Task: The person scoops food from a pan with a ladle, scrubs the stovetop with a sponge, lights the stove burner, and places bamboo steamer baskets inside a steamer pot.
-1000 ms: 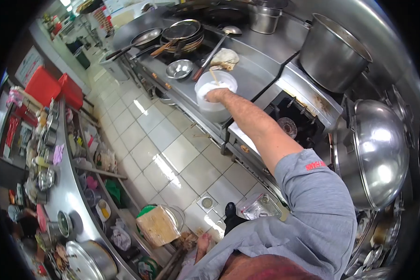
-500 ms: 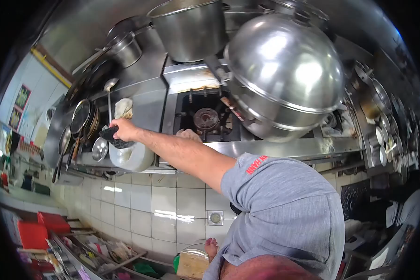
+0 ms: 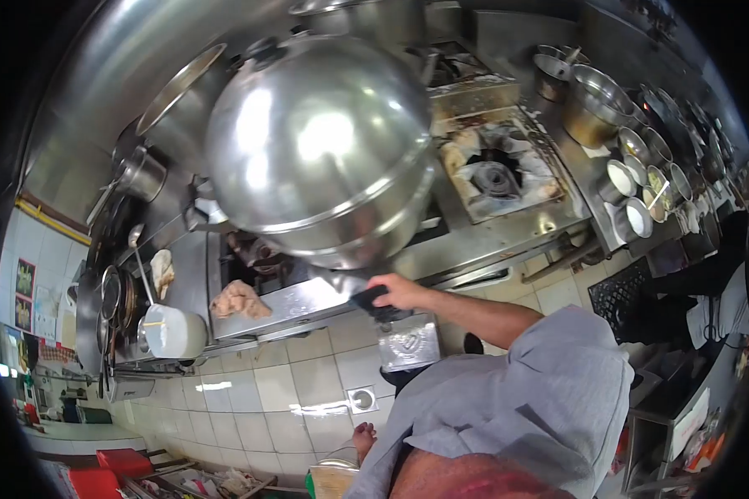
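Note:
My right hand [image 3: 395,293] is closed on a crumpled black cloth [image 3: 373,304], held at the stove's front edge. Just below it is a square silver metal container [image 3: 409,343]. Above the hand, a large steel pot with a domed lid [image 3: 320,141] covers part of the stove. A pinkish-beige rag [image 3: 240,300] lies on the steel edge to the left. Low in the view, my left hand [image 3: 364,438] hangs beside my body with fingers loosely apart and nothing visible in it, near a round wooden board [image 3: 334,481].
A white bucket [image 3: 175,331] stands left, with a ladle [image 3: 140,249] and another rag [image 3: 162,273] nearby. At right are a burner [image 3: 495,176] and several bowls [image 3: 637,218]. The tiled floor has a drain [image 3: 361,400].
My right hand has moved from over the white bucket to the stove's front edge, still gripping the black cloth. The view has turned right, bringing the right burner into sight.

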Motion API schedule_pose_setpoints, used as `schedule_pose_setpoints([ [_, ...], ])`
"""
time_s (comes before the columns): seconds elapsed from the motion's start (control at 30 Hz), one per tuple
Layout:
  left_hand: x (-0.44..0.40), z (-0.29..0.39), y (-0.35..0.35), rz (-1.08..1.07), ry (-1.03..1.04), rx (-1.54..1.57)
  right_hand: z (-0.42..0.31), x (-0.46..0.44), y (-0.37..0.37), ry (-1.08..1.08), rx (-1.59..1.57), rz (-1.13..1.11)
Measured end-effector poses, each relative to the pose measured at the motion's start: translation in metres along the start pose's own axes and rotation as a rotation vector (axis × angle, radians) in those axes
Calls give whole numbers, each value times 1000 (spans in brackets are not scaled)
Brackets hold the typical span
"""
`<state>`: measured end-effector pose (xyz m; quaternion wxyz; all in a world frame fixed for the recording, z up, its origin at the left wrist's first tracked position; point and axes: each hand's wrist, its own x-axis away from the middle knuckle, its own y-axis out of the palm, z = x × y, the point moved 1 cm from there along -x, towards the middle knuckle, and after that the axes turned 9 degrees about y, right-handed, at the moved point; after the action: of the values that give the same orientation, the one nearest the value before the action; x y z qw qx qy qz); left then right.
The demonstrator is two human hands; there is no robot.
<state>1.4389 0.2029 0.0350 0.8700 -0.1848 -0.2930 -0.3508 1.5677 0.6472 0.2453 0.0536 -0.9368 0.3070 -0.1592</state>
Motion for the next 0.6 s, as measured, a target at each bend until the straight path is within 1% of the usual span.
schedule_pose_setpoints([
  [0.07,-5,-11,24,-228,-118,139,21,51,-63,44,8,92],
  [0.1,10,-7,46,-97,-63,-28,28,72,-91,121,4,144],
  [0.13,30,26,81,34,2,-193,44,85,-119,129,-47,170],
  [0.2,36,45,114,9,4,-204,42,114,-170,173,-170,282],
  [0.27,43,66,145,10,67,-370,36,128,-218,90,-79,417],
  [0.3,43,68,152,-16,94,-364,34,127,-240,45,-97,469],
  [0.33,42,67,156,-11,96,-362,35,122,-260,33,-184,527],
  [0.37,37,64,161,-24,121,-311,27,117,-279,-18,-143,568],
  [0.43,25,55,162,-27,154,-262,15,97,-314,-83,-65,731],
  [0.5,28,52,158,-8,155,-244,7,70,-347,-146,-107,806],
  [0.53,25,54,158,-5,163,-218,7,51,-367,-166,4,884],
  [0.57,24,51,157,30,107,-272,8,30,-384,-196,-29,912],
  [0.6,32,62,158,31,96,-361,-7,18,-395,-160,137,981],
])
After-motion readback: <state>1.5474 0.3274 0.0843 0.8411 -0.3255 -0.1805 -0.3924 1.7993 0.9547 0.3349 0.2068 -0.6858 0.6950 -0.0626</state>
